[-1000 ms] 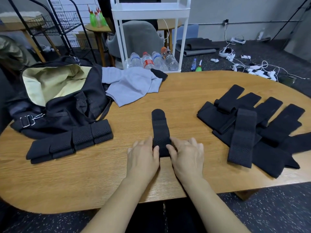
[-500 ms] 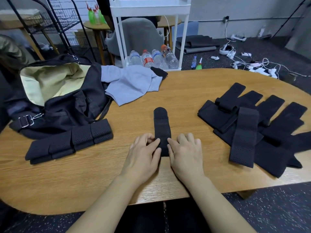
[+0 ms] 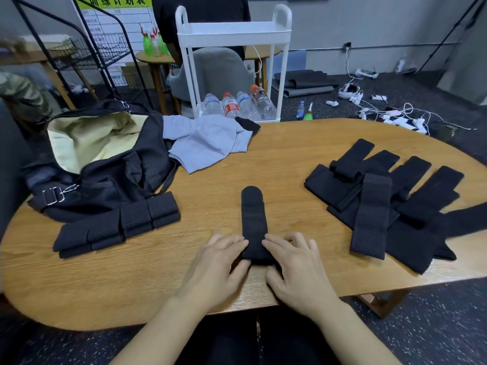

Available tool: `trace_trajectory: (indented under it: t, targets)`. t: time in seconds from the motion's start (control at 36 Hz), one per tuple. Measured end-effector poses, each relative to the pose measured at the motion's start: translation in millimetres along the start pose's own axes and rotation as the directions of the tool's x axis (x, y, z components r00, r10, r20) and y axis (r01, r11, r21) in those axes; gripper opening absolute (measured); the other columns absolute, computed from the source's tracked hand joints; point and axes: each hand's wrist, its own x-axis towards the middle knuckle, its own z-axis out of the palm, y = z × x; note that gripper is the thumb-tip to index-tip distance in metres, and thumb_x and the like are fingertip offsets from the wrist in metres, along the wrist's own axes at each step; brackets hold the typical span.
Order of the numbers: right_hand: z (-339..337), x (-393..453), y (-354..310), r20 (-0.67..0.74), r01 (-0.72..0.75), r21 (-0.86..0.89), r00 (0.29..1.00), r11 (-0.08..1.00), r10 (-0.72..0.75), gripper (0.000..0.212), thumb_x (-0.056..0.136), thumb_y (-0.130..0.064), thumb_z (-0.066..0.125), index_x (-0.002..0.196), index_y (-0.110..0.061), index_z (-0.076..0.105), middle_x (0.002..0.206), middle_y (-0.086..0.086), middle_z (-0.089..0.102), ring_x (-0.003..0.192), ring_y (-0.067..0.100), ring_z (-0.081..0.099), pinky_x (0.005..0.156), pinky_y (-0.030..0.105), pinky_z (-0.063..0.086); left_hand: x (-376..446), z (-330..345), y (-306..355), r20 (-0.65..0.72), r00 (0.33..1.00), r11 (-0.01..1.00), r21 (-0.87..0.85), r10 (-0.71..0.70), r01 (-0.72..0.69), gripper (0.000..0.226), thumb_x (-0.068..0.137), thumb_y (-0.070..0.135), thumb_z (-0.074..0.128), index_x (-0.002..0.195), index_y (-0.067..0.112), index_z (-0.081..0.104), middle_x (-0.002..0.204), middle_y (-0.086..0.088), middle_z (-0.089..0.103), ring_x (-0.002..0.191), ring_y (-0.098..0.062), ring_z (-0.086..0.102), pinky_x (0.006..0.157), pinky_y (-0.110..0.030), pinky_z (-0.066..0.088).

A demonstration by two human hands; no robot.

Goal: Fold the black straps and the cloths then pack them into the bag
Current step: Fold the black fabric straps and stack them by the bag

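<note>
A black strap (image 3: pixel 253 217) lies lengthwise in the middle of the wooden table (image 3: pixel 287 156), rounded end pointing away from me. My left hand (image 3: pixel 220 264) and my right hand (image 3: pixel 296 264) flank its near end, each pinching that end between forefinger and thumb, and the end is raised a little off the wood. Several folded straps (image 3: pixel 118 225) lie stacked at the left, against the open black bag (image 3: pixel 116 180) with its cream lining. A pile of unfolded straps (image 3: pixel 384 204) is spread at the right. A grey cloth (image 3: pixel 208 143) lies crumpled beside the bag.
Behind the table stands a white trolley (image 3: pixel 234 35) with water bottles (image 3: pixel 237 105) on its bottom shelf. A grey chair (image 3: pixel 218 69), a black wire rack (image 3: pixel 100 54) and cables (image 3: pixel 390 114) on the dark floor lie beyond. The table's front edge runs just under my wrists.
My fingers have shifted from lying flat beside the strap to pinching its near end, which now lifts slightly. The strap itself stays in place.
</note>
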Motion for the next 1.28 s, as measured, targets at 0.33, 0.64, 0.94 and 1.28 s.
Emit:
trace_trajectory:
  t: [0.33,0.64,0.94,1.28]
  targets:
    - [15,10,-12,-0.189,-0.324,0.268,0.906,0.907,0.379,0.026,0.09,-0.031,0.065,0.116,-0.031,0.07,0.09,-0.014,0.064,0.087,0.012,0.044,0.075,0.023,0.021,7,6,31,-0.146,0.923,0.922,-0.216,-0.356,0.322,0.037,0.092,0.026,0.066,0.126,0.038,0.063,0.091,0.02,0.06,0.094,-0.005,0.057,0.071,-0.012,0.034]
    - [15,28,-16,-0.3,-0.37,0.213,0.856,0.904,0.421,0.01,0.087,-0.027,0.071,0.096,-0.024,0.075,0.069,-0.018,0.045,0.077,0.01,0.041,0.07,0.029,0.024,29,12,27,-0.156,0.91,0.914,-0.207,-0.384,0.35,0.037,0.095,0.029,0.062,0.132,0.032,0.059,0.09,0.014,0.065,0.098,-0.01,0.057,0.079,-0.026,0.042]
    - [23,35,-7,-0.36,-0.322,0.033,0.879,0.946,0.312,0.015,0.079,-0.028,0.078,0.094,-0.026,0.076,0.067,-0.013,0.065,0.071,0.014,0.051,0.062,0.029,0.031,33,14,23,-0.112,0.94,0.945,-0.105,-0.321,0.31,0.044,0.098,0.029,0.056,0.141,0.019,0.051,0.101,0.006,0.066,0.103,-0.014,0.052,0.082,-0.021,0.036]
    - [24,37,-9,-0.371,-0.202,-0.161,0.92,0.966,0.131,0.031,0.074,-0.016,0.079,0.104,-0.021,0.071,0.09,-0.001,0.061,0.089,0.023,0.051,0.065,0.036,0.038,35,17,16,-0.074,0.969,0.972,0.011,-0.235,0.237,0.04,0.095,0.023,0.059,0.135,0.022,0.058,0.096,0.003,0.046,0.09,-0.015,0.045,0.074,-0.03,0.047]
